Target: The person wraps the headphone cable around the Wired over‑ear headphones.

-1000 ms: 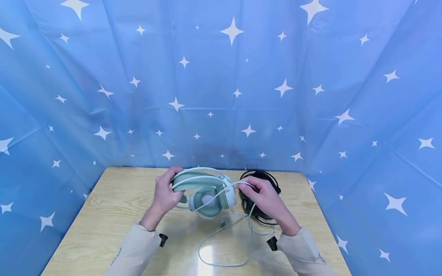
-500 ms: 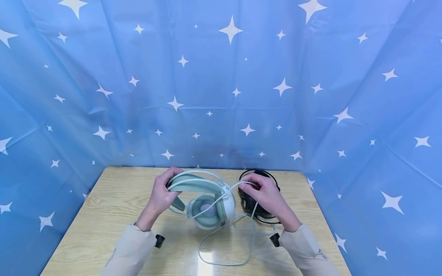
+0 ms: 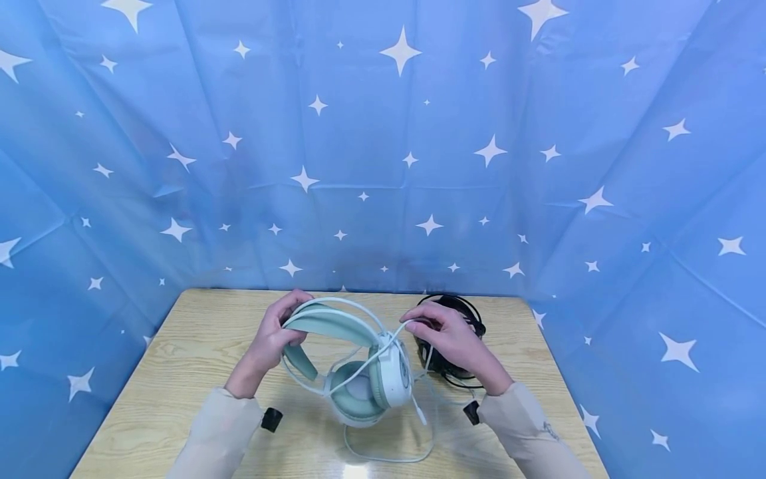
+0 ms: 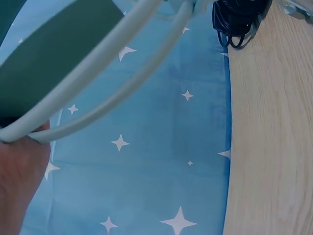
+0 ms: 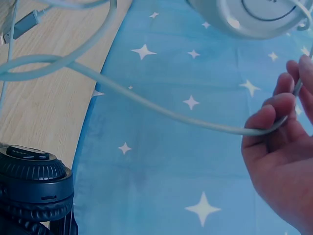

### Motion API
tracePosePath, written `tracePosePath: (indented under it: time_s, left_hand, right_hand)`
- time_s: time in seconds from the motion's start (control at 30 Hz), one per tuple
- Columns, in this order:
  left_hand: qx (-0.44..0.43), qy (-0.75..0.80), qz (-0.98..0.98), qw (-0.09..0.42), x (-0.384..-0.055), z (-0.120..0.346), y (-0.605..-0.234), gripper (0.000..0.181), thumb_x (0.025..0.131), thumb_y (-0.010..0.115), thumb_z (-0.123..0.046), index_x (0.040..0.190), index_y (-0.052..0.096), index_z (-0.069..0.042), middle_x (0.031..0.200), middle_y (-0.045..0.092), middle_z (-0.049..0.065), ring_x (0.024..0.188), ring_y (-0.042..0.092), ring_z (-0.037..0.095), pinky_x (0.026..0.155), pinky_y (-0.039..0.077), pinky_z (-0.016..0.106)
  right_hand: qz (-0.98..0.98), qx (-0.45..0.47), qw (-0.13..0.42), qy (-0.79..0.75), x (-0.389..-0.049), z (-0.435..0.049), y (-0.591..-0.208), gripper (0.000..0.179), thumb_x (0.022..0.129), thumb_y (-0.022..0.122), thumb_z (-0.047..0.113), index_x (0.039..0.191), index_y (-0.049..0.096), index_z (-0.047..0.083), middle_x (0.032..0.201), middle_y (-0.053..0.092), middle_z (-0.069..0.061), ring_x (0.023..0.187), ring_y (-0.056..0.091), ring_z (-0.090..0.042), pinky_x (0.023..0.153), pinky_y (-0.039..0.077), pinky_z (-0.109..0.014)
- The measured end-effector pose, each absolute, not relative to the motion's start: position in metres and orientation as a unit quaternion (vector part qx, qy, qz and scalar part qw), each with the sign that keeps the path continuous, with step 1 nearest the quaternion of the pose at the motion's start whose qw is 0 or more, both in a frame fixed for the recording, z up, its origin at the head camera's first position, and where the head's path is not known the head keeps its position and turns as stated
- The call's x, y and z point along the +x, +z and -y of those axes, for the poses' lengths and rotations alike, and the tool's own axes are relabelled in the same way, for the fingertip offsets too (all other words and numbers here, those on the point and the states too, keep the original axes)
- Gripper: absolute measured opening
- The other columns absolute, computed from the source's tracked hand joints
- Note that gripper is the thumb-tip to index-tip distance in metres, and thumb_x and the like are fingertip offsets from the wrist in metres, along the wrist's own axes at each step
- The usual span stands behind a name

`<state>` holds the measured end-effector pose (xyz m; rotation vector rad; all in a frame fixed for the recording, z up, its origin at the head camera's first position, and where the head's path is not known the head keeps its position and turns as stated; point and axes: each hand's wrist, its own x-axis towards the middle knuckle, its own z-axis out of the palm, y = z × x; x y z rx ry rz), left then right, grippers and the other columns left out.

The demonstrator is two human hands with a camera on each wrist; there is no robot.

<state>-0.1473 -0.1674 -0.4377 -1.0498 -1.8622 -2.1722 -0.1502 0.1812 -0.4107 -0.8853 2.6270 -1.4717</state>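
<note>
I see mint-green over-ear headphones [image 3: 390, 379], their padded headband [image 4: 61, 58] under twin pale tubes [image 4: 90, 66]. The left hand [image 3: 272, 338] has fingers grasping the headband; the right hand [image 3: 453, 338] pinches a slim cable [image 5: 171, 114].

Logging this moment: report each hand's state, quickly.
Left hand: holding the green headset by its headband.
Right hand: holding the pale cable.

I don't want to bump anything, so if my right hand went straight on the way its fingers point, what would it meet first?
Beyond the cable it pinches, your right hand would probably meet the headband of the mint-green headphones; depth is unclear in the head view.
</note>
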Motion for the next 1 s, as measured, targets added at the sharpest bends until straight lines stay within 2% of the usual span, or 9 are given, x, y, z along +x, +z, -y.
tracePosePath:
  time_s: [0.13,0.27,0.5,0.6,0.7,0.8,1.0]
  left_hand:
    - [-0.354,-0.736,0.577,0.010,-0.148,0.169,-0.439,0.054,0.073,0.045,0.018,0.116,0.063,-0.010,0.064,0.037,0.005,0.046,0.026,0.024,0.042,0.023,0.035]
    - [-0.362,-0.767,0.529,-0.026,-0.149,0.166,-0.442,0.055,0.076,0.043,0.018,0.118,0.063,-0.012,0.064,0.037,0.004,0.046,0.023,0.022,0.042,0.018,0.035]
    - [-0.351,-0.833,0.418,-0.086,-0.146,0.155,-0.450,0.053,0.087,0.031,0.019,0.119,0.062,-0.010,0.068,0.034,0.002,0.048,0.021,0.014,0.043,0.012,0.029]
    - [-0.338,-0.854,0.385,-0.093,-0.144,0.152,-0.452,0.051,0.091,0.029,0.017,0.119,0.062,-0.010,0.068,0.032,0.003,0.050,0.022,0.013,0.044,0.013,0.026]
    - [-0.330,-0.872,0.349,-0.095,-0.142,0.150,-0.454,0.051,0.092,0.026,0.016,0.119,0.061,-0.008,0.068,0.030,0.004,0.050,0.021,0.012,0.045,0.014,0.023]
    - [-0.333,-0.888,0.297,-0.108,-0.140,0.147,-0.454,0.053,0.094,0.022,0.016,0.121,0.061,-0.007,0.067,0.027,0.004,0.051,0.020,0.012,0.046,0.016,0.021]
    - [-0.339,-0.902,0.230,-0.134,-0.139,0.137,-0.453,0.053,0.096,0.019,0.013,0.120,0.062,-0.007,0.069,0.028,0.003,0.052,0.019,0.012,0.049,0.019,0.019]
  right_hand:
    - [-0.835,-0.289,0.013,-0.468,-0.153,-0.180,-0.413,0.017,0.103,0.065,0.020,0.115,0.076,0.017,0.103,0.068,0.005,0.079,0.056,-0.014,0.070,0.048,-0.029]
    - [-0.833,-0.283,0.033,-0.475,-0.157,-0.177,-0.418,0.019,0.104,0.062,0.022,0.118,0.075,0.020,0.113,0.069,0.003,0.089,0.061,-0.016,0.076,0.051,-0.031]
    - [-0.819,-0.285,0.118,-0.484,-0.165,-0.170,-0.430,0.032,0.108,0.056,0.030,0.132,0.070,0.014,0.127,0.070,-0.003,0.114,0.066,-0.017,0.096,0.053,-0.035]
    - [-0.812,-0.284,0.139,-0.491,-0.165,-0.174,-0.433,0.037,0.108,0.054,0.030,0.138,0.066,0.011,0.131,0.069,-0.003,0.119,0.066,-0.018,0.099,0.053,-0.033]
    - [-0.796,-0.275,0.144,-0.520,-0.164,-0.179,-0.437,0.037,0.109,0.053,0.026,0.138,0.065,0.007,0.132,0.068,-0.008,0.120,0.066,-0.021,0.097,0.054,-0.032]
    - [-0.778,-0.258,0.144,-0.554,-0.163,-0.179,-0.443,0.034,0.109,0.053,0.023,0.132,0.067,0.003,0.129,0.069,-0.011,0.118,0.066,-0.018,0.096,0.054,-0.030]
    - [-0.758,-0.250,0.134,-0.587,-0.161,-0.173,-0.462,0.027,0.108,0.053,0.018,0.119,0.070,-0.001,0.107,0.070,-0.006,0.096,0.065,-0.015,0.085,0.054,-0.028]
